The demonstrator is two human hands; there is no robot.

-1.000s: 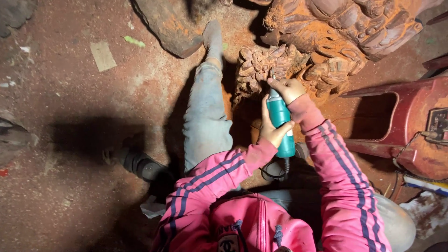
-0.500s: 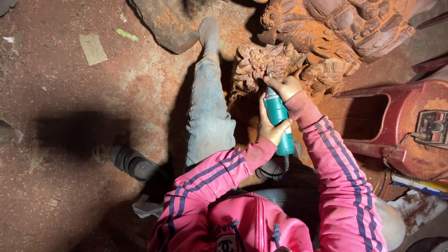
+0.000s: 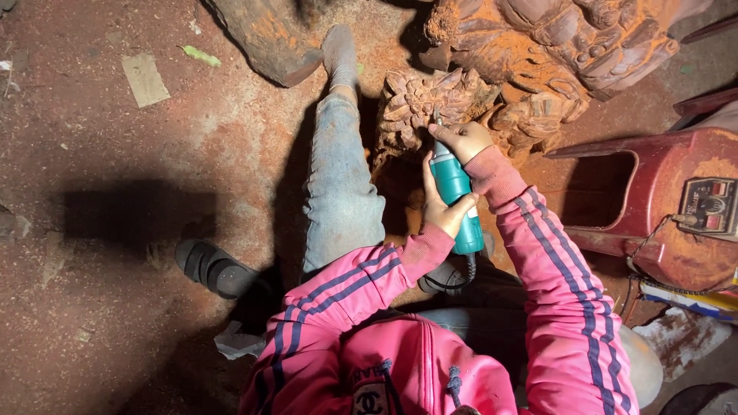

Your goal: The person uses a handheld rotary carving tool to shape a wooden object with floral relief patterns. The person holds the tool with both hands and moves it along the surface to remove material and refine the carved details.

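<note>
While my left hand (image 3: 442,204) grips the teal grinder (image 3: 455,196) by its body and my right hand (image 3: 461,140) pinches its nose, I press the bit into the carved wood block (image 3: 419,104) between my legs, its detailing looking largely cut yet unfinished

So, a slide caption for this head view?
Both hands grip a teal rotary tool against a carved wooden figure on the dusty floor.

Tool tip drifts left along the carving

The teal power tool (image 3: 455,196) now sits a little left of where it was, its tip on the small wood carving (image 3: 430,107); both hands (left hand (image 3: 444,206), right hand (image 3: 463,140)) shift with it, and the black sandal (image 3: 215,269) and paper scrap (image 3: 146,78) slide rightward in view.
</note>
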